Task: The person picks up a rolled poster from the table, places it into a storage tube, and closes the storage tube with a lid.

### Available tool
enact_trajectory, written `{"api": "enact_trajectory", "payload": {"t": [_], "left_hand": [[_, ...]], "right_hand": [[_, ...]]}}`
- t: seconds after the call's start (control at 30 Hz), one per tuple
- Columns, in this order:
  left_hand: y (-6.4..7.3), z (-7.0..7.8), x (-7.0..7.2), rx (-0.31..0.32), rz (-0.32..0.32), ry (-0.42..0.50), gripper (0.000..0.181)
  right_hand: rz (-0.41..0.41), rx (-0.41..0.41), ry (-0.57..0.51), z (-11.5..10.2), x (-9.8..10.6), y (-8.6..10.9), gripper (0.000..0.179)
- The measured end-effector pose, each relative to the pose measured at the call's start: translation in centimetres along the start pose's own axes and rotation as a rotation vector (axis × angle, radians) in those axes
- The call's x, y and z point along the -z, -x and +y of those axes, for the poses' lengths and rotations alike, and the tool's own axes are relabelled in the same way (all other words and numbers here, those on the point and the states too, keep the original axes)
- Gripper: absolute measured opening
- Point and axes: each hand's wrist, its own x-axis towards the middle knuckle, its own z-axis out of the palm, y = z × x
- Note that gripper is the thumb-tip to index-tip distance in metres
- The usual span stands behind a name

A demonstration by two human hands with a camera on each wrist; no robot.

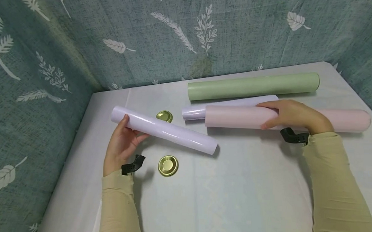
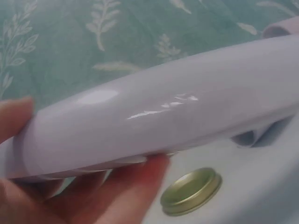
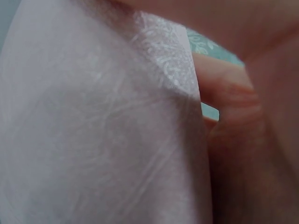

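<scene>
My left hand [image 1: 122, 148] grips a glossy pale lilac roll [image 1: 166, 129] near its left end, thumb on the near side and fingers beneath. Tilted down toward the right, this roll fills much of the left wrist view. Over on the right, my right hand [image 1: 292, 115] is wrapped around the middle of a longer pink roll [image 1: 235, 117]. The right wrist view shows the pink roll's pale surface [image 3: 107, 126] up close, with fingers around its edge. A second lilac roll [image 1: 193, 113] lies partly hidden behind the pink one.
A green roll [image 1: 252, 86] lies along the back of the white-covered table [image 1: 232, 194]. One gold lid [image 1: 168, 165] lies in front of the held lilac roll, and another gold lid [image 1: 164, 115] just behind it. Leaf-patterned teal cloth [image 1: 146, 34] hangs around the table.
</scene>
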Motion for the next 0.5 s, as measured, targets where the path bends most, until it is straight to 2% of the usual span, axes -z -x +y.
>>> {"api": "enact_trajectory", "payload": {"t": [0.13, 0.33, 0.5], "left_hand": [[0.3, 0.6, 0.5, -0.039, 0.062, 0.026, 0.038], [0.6, 0.9, 0.9, -0.062, 0.108, 0.016, 0.045], [1.1, 1.2, 1.5, -0.113, 0.169, 0.032, 0.051]], "right_hand": [[0.002, 0.007, -0.001, 0.0, 0.2, 0.1, 0.077], [-0.014, 0.013, -0.031, 0.1, 0.2, 0.1, 0.075], [-0.041, 0.024, -0.038, 0.2, 0.1, 0.2, 0.075]]}}
